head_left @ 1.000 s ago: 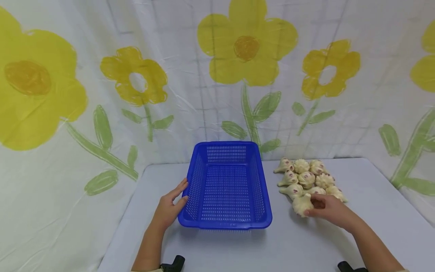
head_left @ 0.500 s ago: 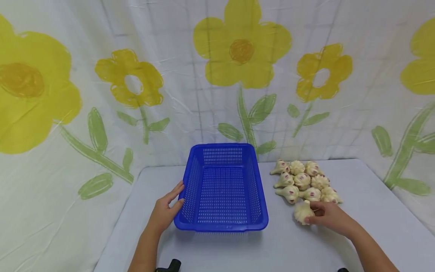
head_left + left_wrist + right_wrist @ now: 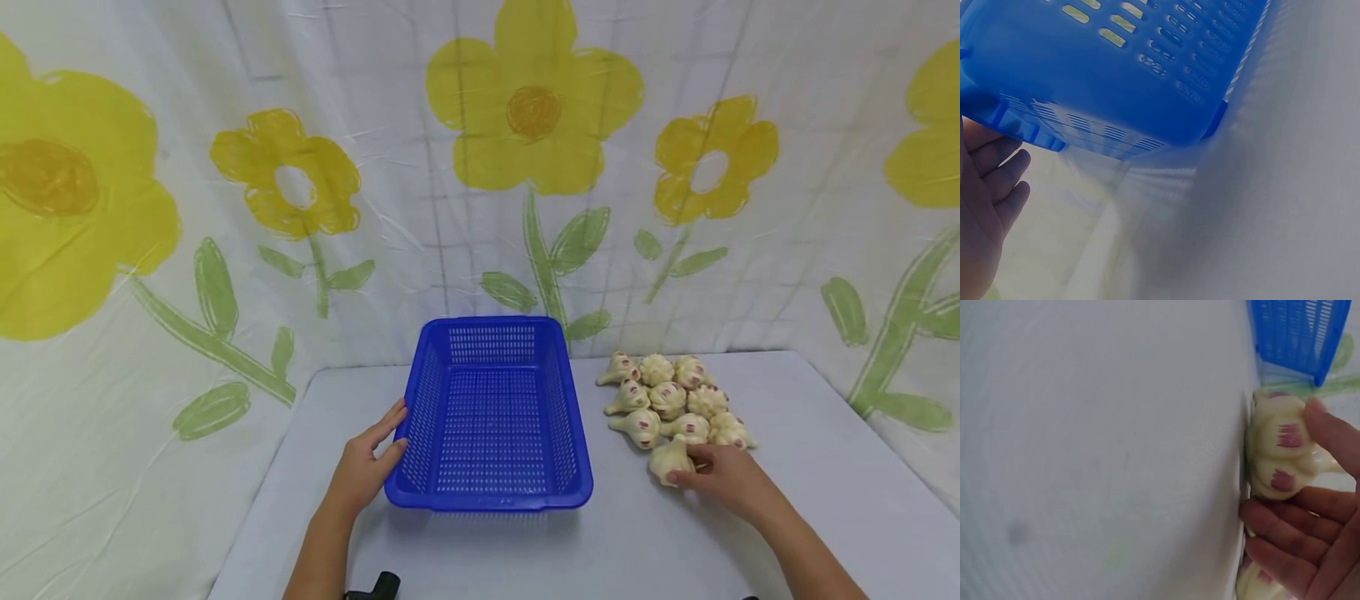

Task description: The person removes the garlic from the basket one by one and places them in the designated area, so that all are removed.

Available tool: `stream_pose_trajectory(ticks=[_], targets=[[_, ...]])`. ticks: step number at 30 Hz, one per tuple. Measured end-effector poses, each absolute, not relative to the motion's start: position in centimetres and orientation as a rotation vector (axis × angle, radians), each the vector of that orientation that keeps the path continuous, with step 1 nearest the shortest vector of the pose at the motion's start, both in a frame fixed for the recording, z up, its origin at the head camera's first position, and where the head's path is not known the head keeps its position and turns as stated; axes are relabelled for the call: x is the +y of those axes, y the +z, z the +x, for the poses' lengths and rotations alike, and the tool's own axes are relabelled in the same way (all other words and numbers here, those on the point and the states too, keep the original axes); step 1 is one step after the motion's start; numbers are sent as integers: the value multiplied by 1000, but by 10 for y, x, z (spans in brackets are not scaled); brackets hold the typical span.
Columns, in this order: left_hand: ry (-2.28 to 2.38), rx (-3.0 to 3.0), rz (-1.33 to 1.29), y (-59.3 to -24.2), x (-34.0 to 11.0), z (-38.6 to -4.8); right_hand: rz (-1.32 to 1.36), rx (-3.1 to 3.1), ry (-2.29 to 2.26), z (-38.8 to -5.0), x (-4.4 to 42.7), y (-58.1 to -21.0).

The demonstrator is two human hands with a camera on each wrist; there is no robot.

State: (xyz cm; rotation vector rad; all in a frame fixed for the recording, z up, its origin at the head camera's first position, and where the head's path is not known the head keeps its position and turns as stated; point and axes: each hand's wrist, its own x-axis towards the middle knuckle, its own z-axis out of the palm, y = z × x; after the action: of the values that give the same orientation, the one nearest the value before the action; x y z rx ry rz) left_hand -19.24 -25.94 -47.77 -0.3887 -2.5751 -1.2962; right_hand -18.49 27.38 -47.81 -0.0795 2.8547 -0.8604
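Note:
A blue plastic basket (image 3: 491, 502) with perforated walls stands on the white table. My left hand (image 3: 362, 465) touches its left rim with straight fingers, and in the left wrist view the fingers (image 3: 1013, 165) reach to the rim from below. At the right, my right hand (image 3: 727, 479) pinches a garlic bulb (image 3: 670, 461) between thumb and fingers, low at the table. In the right wrist view this garlic bulb (image 3: 1279, 447) shows purple marks, with the thumb on one side and the fingers on the other. Its stalk points up and away in the head view.
Several more garlic bulbs (image 3: 667, 400) lie in close rows just behind the right hand. Bare table (image 3: 622, 542) shows between the basket and the right forearm. Behind the table hangs a white curtain (image 3: 420, 250) with yellow flowers.
The right hand first brought the garlic bulb toward the front, away from the rows, then slightly back toward them. The left hand stays at the basket. The head view has shifted a little.

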Motion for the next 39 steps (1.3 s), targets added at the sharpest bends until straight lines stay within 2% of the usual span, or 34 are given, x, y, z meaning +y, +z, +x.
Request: stream_pose_trajectory(ticks=[11,31,39], targets=[[-1285,-2554,-400,-478,-258,-192,-35,2904,-766,-185,268,-474],[-1276,-2517,-359,-478,-246,-191,-183,3081,-719,-179,260,-475],[-1262,-2530,-346,-477,-246,-189,-115,3064,-722,-177,261,-471]])
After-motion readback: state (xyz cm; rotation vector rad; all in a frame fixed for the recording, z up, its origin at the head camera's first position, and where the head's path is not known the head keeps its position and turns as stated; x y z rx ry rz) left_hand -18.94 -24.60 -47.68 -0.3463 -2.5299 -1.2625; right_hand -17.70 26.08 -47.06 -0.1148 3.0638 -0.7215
